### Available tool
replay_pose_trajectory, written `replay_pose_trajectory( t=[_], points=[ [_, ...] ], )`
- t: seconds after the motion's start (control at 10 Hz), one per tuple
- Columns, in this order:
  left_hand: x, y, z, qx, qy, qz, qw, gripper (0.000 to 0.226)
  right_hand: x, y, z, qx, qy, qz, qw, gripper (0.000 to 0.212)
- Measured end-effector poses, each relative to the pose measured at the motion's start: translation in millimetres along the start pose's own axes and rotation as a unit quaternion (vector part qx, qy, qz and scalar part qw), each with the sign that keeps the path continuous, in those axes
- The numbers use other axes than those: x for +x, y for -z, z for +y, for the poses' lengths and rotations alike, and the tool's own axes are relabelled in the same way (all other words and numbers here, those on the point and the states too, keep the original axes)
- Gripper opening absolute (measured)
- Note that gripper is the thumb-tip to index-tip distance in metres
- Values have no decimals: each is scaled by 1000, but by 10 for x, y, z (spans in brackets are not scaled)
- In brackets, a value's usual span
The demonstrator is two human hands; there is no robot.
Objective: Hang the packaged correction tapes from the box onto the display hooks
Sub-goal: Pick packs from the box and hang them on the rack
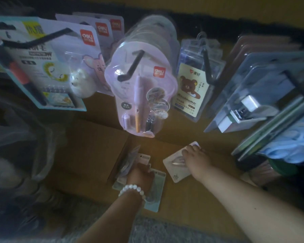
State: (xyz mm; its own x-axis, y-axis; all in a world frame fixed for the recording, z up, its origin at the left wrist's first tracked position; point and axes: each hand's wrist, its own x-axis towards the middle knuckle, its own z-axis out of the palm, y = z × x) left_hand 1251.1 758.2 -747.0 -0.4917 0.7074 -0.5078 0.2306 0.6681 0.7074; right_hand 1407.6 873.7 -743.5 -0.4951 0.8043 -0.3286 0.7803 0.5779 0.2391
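Nearest us, both our forearms reach down into the box (95, 149), an open cardboard carton w/ its flaps spread out. Our left hand (140, 174), pearl bracelet (132, 189) on the wrist, sits inside the box on a loose pile of packs (156, 193); fingers look curled down onto the top cards, but blur keeps us from telling if it really grips one. The pile is greenish and grey blister cards, overlapping, at the box's middle.

Right of that pile, still in the box, our right hand (194, 156) lies on a white pack (174, 170). Fingers bend over its far edge, so it holds the card, which is tilted w/ one corner toward us.

Beyond the box, above its far flap, hooks (132, 67) stick out toward us w/ stock hung on them. Straight over the box: a lilac pen pack (139, 95). Left of it, a teal-edged card (39, 67) and more lilac cards behind. Right of it, a bear pack (191, 92), then clear staple-type packs (249, 102) at the far right.
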Motion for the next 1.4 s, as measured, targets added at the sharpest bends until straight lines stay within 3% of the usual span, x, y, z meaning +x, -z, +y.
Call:
replay_pose_trajectory(
  t=[0.1,0.2,0.3,0.4,0.5,0.6,0.7,0.8,1.0,1.2,1.4],
  points=[
    [-57,60,139,-43,-32,-32,998,45,-333,227,-168,29,120,198,972,30],
    [-123,200,196,-70,-28,-100,992,30,-562,319,-308,56,170,219,959,27],
    [-262,424,146,-152,16,-119,981,16,-754,425,-362,134,152,269,941,42],
    [-496,634,66,-170,20,-141,975,21,-1039,653,-340,239,-24,232,943,55],
    [-870,768,84,-177,-11,-175,968,14,-1358,998,-395,478,-159,68,861,45],
    [-1179,883,125,-251,-24,-213,944,13,-1632,1178,-471,653,-140,-29,744,31],
    [-1460,999,233,-300,-50,-230,924,5,-1925,1334,-522,710,-68,-6,701,17],
    [-1717,1163,414,-311,-92,-231,917,9,-2159,1546,-498,721,-34,48,691,19],
    [-2094,1424,844,-271,-243,-161,917,14,-2474,1941,-503,753,-17,145,642,36],
    [-2477,1594,1293,-287,-325,-91,897,36,-2756,2324,-479,752,-3,268,602,32],
    [-2784,1868,1882,-247,-436,-31,865,31,-2901,2876,-292,721,10,408,560,31]
  ],
)
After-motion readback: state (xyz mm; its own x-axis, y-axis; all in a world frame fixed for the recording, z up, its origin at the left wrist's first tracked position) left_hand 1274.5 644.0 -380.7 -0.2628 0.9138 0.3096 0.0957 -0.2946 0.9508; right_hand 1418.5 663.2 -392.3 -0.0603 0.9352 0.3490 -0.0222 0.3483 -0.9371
